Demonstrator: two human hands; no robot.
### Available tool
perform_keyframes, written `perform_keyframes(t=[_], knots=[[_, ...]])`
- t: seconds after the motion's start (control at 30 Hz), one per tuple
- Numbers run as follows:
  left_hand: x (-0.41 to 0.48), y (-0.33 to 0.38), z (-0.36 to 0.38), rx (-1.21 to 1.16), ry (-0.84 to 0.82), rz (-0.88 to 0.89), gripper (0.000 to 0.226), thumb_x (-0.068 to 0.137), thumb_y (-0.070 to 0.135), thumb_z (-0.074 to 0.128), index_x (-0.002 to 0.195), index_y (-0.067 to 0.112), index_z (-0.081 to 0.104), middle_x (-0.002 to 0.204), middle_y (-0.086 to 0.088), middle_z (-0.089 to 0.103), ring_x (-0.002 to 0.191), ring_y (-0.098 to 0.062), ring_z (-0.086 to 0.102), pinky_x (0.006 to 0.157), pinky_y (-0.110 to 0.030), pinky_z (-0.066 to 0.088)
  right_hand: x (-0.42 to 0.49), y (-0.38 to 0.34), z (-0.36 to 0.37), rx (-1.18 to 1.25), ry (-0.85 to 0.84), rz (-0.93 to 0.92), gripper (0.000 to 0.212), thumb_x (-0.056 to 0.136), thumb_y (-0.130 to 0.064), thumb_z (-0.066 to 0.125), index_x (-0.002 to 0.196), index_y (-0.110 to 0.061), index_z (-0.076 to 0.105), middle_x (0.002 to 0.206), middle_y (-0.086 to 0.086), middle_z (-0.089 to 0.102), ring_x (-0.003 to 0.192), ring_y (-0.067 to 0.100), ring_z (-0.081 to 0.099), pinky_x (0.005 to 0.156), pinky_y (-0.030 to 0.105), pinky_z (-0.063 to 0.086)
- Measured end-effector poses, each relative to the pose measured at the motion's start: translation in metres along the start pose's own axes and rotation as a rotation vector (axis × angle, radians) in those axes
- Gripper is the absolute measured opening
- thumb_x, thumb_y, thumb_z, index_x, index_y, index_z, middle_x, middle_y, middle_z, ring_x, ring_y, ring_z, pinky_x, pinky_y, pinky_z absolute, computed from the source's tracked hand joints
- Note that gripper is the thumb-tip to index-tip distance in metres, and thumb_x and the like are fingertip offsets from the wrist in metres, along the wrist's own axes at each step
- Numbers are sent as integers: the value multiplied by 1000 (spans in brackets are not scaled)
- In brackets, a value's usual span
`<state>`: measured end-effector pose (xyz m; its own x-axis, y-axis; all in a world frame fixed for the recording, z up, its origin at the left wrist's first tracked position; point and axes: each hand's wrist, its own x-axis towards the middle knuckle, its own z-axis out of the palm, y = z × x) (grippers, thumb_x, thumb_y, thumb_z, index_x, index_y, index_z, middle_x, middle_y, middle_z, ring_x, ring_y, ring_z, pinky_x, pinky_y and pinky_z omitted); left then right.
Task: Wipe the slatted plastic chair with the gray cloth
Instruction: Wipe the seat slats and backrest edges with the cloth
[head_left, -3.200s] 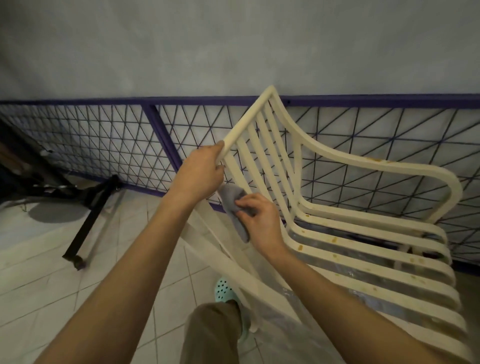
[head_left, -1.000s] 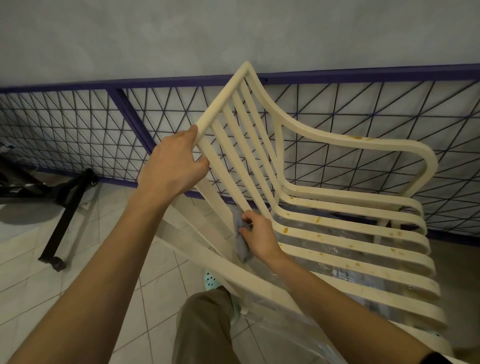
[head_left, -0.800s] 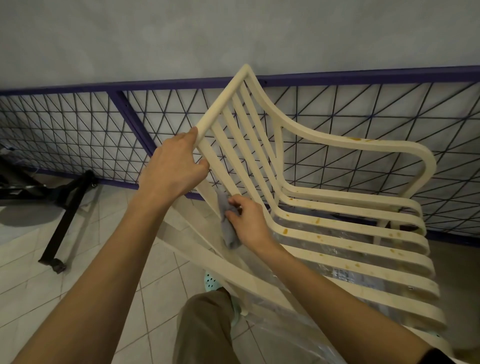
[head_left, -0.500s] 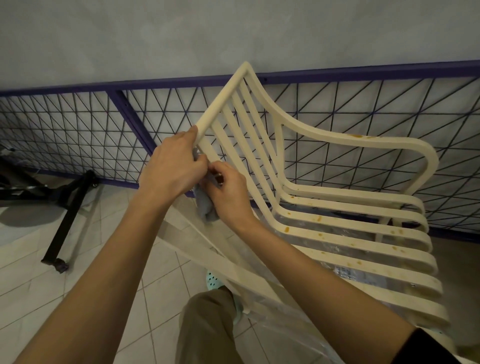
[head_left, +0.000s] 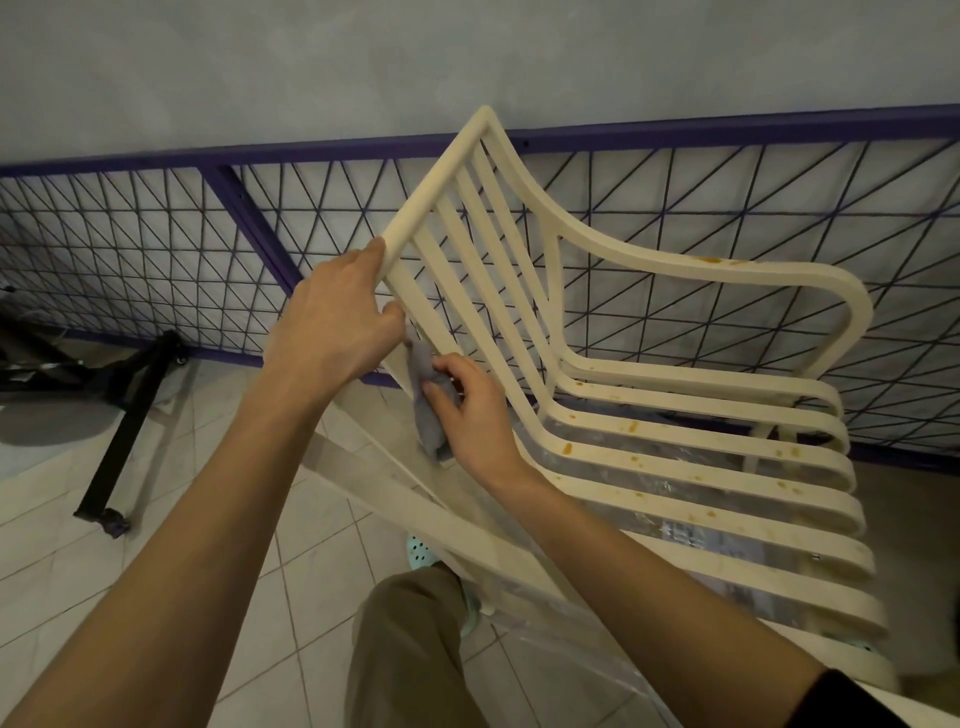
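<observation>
A cream slatted plastic chair (head_left: 613, 332) stands in front of me, its seat slats dotted with orange-brown spots. My left hand (head_left: 332, 327) grips the near corner of the backrest's top rail. My right hand (head_left: 467, 415) holds a bunched gray cloth (head_left: 428, 410) against the lowest backrest slat, just below my left hand. Part of the cloth hangs down behind that slat.
A purple-framed wire mesh fence (head_left: 156, 249) runs behind the chair under a gray wall. A black wheeled stand (head_left: 119, 426) lies on the tiled floor at left. Clear plastic sheeting (head_left: 524, 623) lies under the chair. My leg and a teal shoe (head_left: 423, 553) are below.
My right hand with the cloth slid up the backrest slat to my left hand, then came back down a little. My left hand kept its grip on the top rail.
</observation>
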<state>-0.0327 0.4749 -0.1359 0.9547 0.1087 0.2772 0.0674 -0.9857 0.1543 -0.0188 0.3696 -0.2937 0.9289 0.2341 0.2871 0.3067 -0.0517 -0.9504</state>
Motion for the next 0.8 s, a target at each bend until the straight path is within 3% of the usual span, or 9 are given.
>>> perform_keyframes(t=[0.2,0.33,0.43,0.6,0.8], knots=[[-2,2,3,120,-16,-7,62,88,24,54,145,14,29,127,-13,51,93,-30,56,75,-45,48,-27,46,-23,-149,-111,202,13,90,-5,60,97,-15,63,99,-1,63,92,7,58,81,17,44],[-2,9,10,267,4,-75,60,87,33,56,138,15,29,118,-13,48,72,-27,50,57,-38,41,-31,49,-32,-137,-140,348,14,91,1,57,102,-2,66,99,9,64,91,8,54,87,25,43],[-2,9,12,317,23,-69,60,86,34,57,135,14,29,113,-14,47,65,-27,49,53,-37,40,-15,18,-25,-147,-104,216,17,87,1,63,100,-8,68,98,0,64,94,13,60,88,25,49],[-4,11,9,321,22,-82,61,84,36,56,134,14,30,114,-14,47,66,-29,45,55,-38,39,17,-38,-8,-64,-35,10,7,85,-3,65,86,-10,63,89,5,61,83,17,57,69,20,44],[-5,12,9,328,15,-72,60,86,35,55,136,13,30,116,-15,47,68,-29,43,56,-38,36,14,-33,-7,0,-7,-24,11,84,-1,66,86,-9,59,90,4,61,83,15,56,72,19,44]])
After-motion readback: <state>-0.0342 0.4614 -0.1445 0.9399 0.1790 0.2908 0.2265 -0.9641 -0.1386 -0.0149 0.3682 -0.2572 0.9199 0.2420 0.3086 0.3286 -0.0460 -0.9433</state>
